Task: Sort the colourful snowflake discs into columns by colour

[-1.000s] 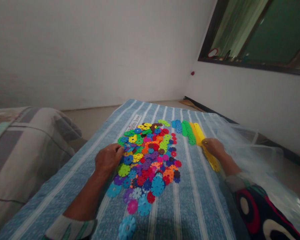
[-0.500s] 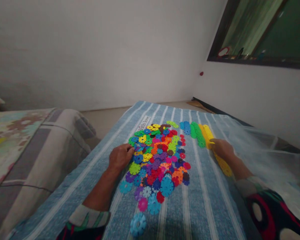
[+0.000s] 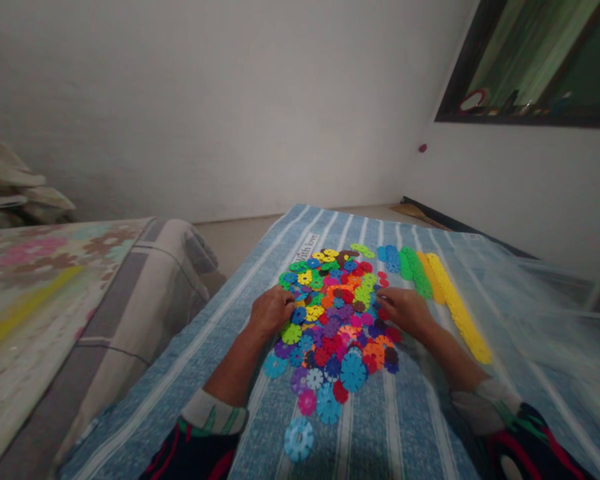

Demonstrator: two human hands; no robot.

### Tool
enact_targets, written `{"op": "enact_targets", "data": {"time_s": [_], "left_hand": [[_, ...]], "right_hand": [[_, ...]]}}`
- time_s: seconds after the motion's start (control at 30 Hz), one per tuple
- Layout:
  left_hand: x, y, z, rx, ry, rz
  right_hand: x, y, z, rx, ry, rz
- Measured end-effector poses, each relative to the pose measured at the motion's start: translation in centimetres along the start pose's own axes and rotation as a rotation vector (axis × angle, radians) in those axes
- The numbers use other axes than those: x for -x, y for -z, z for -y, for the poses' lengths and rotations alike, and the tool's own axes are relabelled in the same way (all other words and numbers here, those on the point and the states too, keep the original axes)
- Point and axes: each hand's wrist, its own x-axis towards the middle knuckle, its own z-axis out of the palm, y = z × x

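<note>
A colourful pile of toothed plastic discs, like toy snowflake discs (image 3: 333, 327), lies on the striped blue cloth. My left hand (image 3: 274, 311) is at the pile's left edge with its fingers curled together; whatever they pinch is hidden. At the right edge, my right hand (image 3: 405, 311) reaches in with fingertips slightly apart, touching or just over the discs, and I see nothing held. Beyond that hand run overlapping rows sorted by colour: blue discs (image 3: 393, 259), green discs (image 3: 420, 277), orange-yellow discs (image 3: 430, 273) and a long row of yellow discs (image 3: 463, 317).
The striped cloth (image 3: 170, 393) covers a long table. Clear plastic sheeting (image 3: 535, 300) lies along its right side. To the left stands a bed or couch with a plaid cover (image 3: 165, 267). A wall (image 3: 230, 107) rises behind, with a dark-framed window (image 3: 540, 67) at right.
My right hand has moved left from the yellow row to the pile's right edge. The left hand stays at the pile's left edge. The whole view has shifted a little.
</note>
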Motion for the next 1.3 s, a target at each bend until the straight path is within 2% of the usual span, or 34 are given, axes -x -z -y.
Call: {"op": "enact_targets", "data": {"time_s": [0.27,0.37,0.47,0.8,1.3], "left_hand": [[0.0,0.0,-0.4,-0.040,-0.052,0.012],[-0.1,-0.1,-0.5,-0.053,-0.058,0.006],[-0.2,-0.1,-0.7,-0.059,-0.046,0.010],[-0.5,-0.7,-0.7,-0.069,-0.031,-0.009],[-0.7,-1.1,-0.2,-0.030,-0.027,-0.040]], "right_hand": [[-1.3,-1.6,6.7,-0.086,0.281,-0.065],[-2.2,-2.3,8.5,-0.107,0.393,-0.064],[-3.1,-2.9,9.8,-0.140,0.421,-0.053],[-4.5,-3.4,12.1,-0.105,0.441,-0.011],[-6.6,-3.4,12.7,0.170,0.737,-0.023]]}}
